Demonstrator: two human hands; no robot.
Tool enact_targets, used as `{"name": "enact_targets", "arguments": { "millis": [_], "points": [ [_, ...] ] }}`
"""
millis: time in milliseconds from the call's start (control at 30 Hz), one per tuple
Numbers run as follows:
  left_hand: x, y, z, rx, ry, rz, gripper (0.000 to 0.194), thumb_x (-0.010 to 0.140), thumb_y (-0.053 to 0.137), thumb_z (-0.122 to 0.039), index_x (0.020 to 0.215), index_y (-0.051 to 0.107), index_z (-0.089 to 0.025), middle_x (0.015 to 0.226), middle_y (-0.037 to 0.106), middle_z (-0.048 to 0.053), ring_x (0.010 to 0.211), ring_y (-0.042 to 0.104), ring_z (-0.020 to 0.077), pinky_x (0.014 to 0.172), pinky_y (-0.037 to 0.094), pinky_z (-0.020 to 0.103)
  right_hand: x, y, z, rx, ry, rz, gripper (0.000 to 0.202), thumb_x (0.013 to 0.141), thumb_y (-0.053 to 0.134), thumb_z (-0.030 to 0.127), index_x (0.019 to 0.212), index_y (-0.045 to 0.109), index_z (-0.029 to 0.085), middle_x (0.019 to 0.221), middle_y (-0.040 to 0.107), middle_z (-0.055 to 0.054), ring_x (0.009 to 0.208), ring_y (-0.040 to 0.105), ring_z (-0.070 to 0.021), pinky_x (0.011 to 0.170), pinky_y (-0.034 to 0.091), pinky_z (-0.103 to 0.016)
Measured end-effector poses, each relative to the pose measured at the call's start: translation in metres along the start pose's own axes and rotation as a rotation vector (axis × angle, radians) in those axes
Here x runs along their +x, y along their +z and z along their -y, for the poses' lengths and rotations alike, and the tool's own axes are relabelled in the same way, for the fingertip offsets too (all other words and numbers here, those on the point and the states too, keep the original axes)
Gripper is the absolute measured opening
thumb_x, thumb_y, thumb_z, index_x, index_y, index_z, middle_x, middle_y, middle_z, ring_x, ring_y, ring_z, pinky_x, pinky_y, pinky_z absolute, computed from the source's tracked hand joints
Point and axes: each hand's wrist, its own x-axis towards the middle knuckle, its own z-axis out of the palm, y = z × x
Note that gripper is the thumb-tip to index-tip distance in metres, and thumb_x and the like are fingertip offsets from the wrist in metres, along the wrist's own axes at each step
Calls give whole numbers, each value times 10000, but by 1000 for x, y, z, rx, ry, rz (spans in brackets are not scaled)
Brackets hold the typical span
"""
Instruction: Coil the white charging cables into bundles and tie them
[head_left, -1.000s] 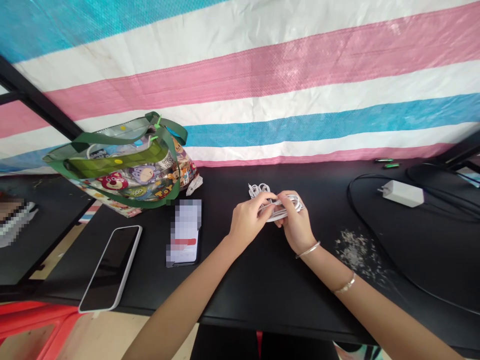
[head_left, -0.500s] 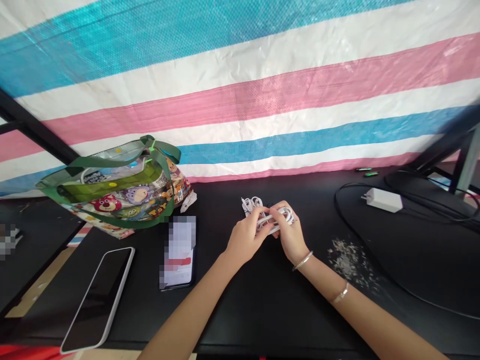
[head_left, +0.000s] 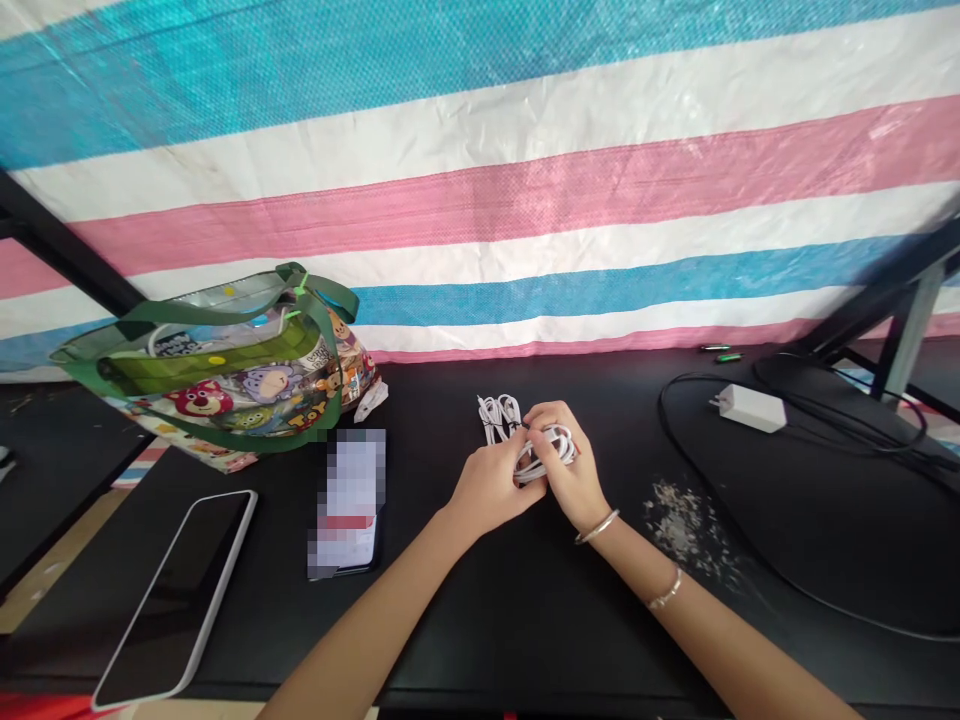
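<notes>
Nearest to us, at the lower left of the frame, a white-edged phone (head_left: 176, 600) lies dark on the black surface (head_left: 480, 640). A lit phone (head_left: 349, 500) is beyond it, also at the left, partly blurred.

Around the centre of the frame, our left hand (head_left: 487, 485) is half closed, and it holds one side of the coiled white cable (head_left: 559, 442). Our right hand (head_left: 581, 485) has its fingers curled around the other side. Compared with a moment ago, the two hands are closer together and the loops look rounder; we judge that the coil is now more compact. At the right of the hands there are pale crumbs (head_left: 686, 525).

Just beyond the hands lies a second white cable (head_left: 499, 412), bundled. A white adapter (head_left: 752, 408) and black cords (head_left: 661, 405) are at the right, a patterned bag (head_left: 259, 395) at the left. Farthest, a striped sheet (head_left: 480, 220) hangs behind.
</notes>
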Motion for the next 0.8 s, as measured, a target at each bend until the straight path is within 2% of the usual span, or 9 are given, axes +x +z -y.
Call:
{"name": "enact_targets", "arguments": {
  "millis": [133, 267, 400, 467, 567, 633, 700, 800],
  "points": [
    [0, 2, -1, -44, -19, 5, 285, 760, 564, -212, 1045, 577, -189, 661, 649, -8, 557, 611, 177, 518, 399, 233, -5, 3, 1, 72, 70, 25, 129, 802, 525, 263, 678, 515, 230, 829, 635, -37, 782, 585, -193, 716, 466, -339],
    [-1, 4, -1, -158, -28, -26, 270, 750, 575, -184, 1019, 579, -189, 625, 615, -29, 534, 582, 150, 503, 382, 211, -4, 3, 3, 144, 146, 37, 165, 802, 559, 314, 670, 522, 222, 797, 638, -26, 683, 576, -165, 642, 469, -309],
    [1, 6, 1, -357, -37, -97, 144, 733, 580, -139, 864, 553, -191, 586, 547, -61, 514, 534, 106, 511, 386, 186, 6, -6, 5, 193, 142, 51, 247, 791, 593, 463, 733, 564, 225, 806, 629, -28, 727, 598, -180, 674, 491, -321],
    [2, 5, 2, -428, -60, -148, 98, 730, 578, -129, 779, 519, -190, 562, 508, -71, 493, 496, 86, 510, 387, 178, 13, -13, 2, 198, 123, -12, 282, 795, 576, 515, 815, 593, 234, 844, 642, -37, 804, 617, -196, 720, 499, -334],
    [5, 2, 7, -499, -118, -230, 75, 751, 566, -153, 783, 510, -192, 550, 481, -76, 485, 466, 77, 514, 401, 176, 21, -22, -12, 160, 174, -152, 226, 794, 594, 465, 825, 594, 241, 815, 637, -19, 836, 625, -186, 791, 489, -344],
    [8, 0, 12, -536, -167, -267, 42, 781, 541, -192, 779, 499, -191, 536, 439, -81, 449, 422, 69, 487, 387, 180, 23, -26, -25, 105, 228, -181, 183, 769, 620, 420, 786, 597, 239, 780, 628, -11, 801, 624, -188, 759, 491, -346],
    [10, -1, 17, -572, -201, -313, 56, 788, 537, -217, 769, 494, -186, 565, 433, -74, 437, 392, 62, 470, 376, 184, 23, -28, -39, 11, 232, -152, 156, 756, 612, 394, 747, 613, 239, 767, 646, -20, 781, 614, -204, 725, 487, -362],
    [13, -2, 22, -613, -203, -346, 49, 794, 531, -223, 799, 506, -181, 602, 437, -65, 450, 388, 60, 469, 373, 184, 20, -28, -54, -218, 119, 10, 60, 745, 598, 283, 726, 647, 253, 766, 676, -27, 790, 594, -229, 757, 474, -413]
  ]
}}
